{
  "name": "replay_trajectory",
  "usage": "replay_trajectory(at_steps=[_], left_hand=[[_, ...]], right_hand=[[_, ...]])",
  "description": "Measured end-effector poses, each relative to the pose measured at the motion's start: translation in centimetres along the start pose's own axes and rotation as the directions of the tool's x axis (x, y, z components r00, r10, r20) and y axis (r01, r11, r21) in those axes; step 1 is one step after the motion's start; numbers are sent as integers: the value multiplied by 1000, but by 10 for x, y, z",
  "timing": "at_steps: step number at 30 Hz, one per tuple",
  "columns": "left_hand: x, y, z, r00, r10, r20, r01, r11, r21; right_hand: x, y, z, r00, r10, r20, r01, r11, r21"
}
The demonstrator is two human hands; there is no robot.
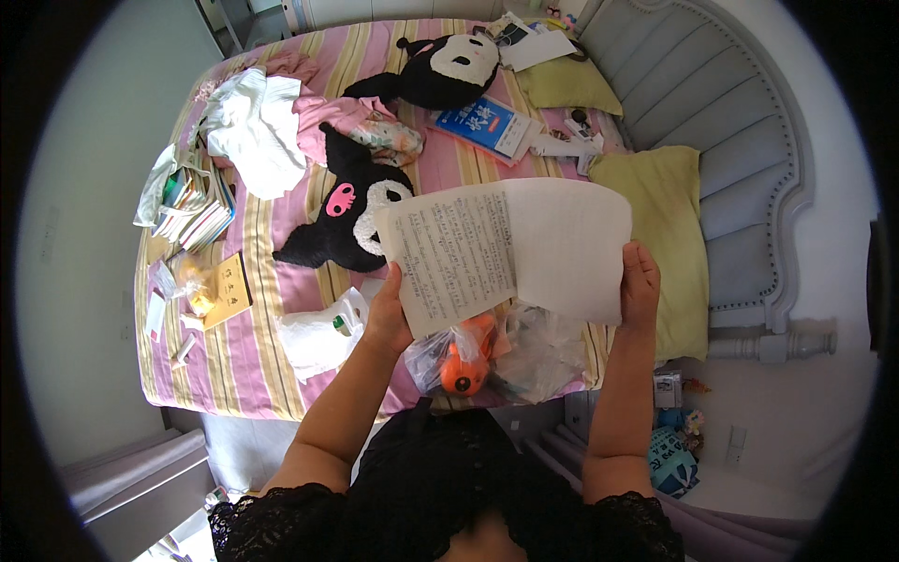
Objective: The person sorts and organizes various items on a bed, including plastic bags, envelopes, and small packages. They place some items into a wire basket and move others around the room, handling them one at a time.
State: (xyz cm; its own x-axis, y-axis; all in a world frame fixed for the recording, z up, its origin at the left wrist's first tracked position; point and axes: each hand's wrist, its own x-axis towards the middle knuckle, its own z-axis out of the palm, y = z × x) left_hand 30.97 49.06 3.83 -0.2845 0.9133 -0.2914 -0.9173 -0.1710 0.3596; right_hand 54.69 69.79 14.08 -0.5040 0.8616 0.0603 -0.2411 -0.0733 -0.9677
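We hold an open sheet [510, 253] of paper in both hands above the near edge of the bed [253, 365]. Left hand [389, 314]: fingers clamped on the sheet's lower left edge, thumb on top. Right hand [640, 286]: fingers clamped on the lower right corner. The left half of the sheet carries handwriting; the right half shows blank. A fold runs down the middle.

Under the sheet, on the bed: a clear plastic bag [524, 351] with an orange toy [465, 365] inside, partly hidden by the paper. Just left of the left wrist lies a white bag [318, 337].

Behind the sheet, touching its upper left corner in view: a black plush [342, 215] with a white face and pink mark. A second black-and-white plush [440, 70] lies further up the bed. Between them and to the right, a blue book [487, 126].

Left side of the bed: white cloth [257, 126], a stack of books [192, 206], a yellow booklet [225, 290]. Right side: a yellow-green pillow [670, 234] against the grey headboard [749, 140]; a second pillow [567, 84] above it.

The bedcover is striped pink and yellow.
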Motion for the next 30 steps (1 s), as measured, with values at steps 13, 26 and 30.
replay_trajectory(at_steps=[13, 26, 30], left_hand=[[-7, -65, 2, 978, -177, -113, 185, 981, 57], [212, -29, 116, 999, 23, -32, -14, 970, 244], [295, 18, 126, 974, 168, 152, -198, 958, 209]], right_hand=[[-64, 133, 115, 880, 39, 473, 345, 632, -694], [-87, 43, 23, 975, -184, 128, 213, 587, -781], [-93, 57, -10, 998, -64, 13, 48, 574, -818]])
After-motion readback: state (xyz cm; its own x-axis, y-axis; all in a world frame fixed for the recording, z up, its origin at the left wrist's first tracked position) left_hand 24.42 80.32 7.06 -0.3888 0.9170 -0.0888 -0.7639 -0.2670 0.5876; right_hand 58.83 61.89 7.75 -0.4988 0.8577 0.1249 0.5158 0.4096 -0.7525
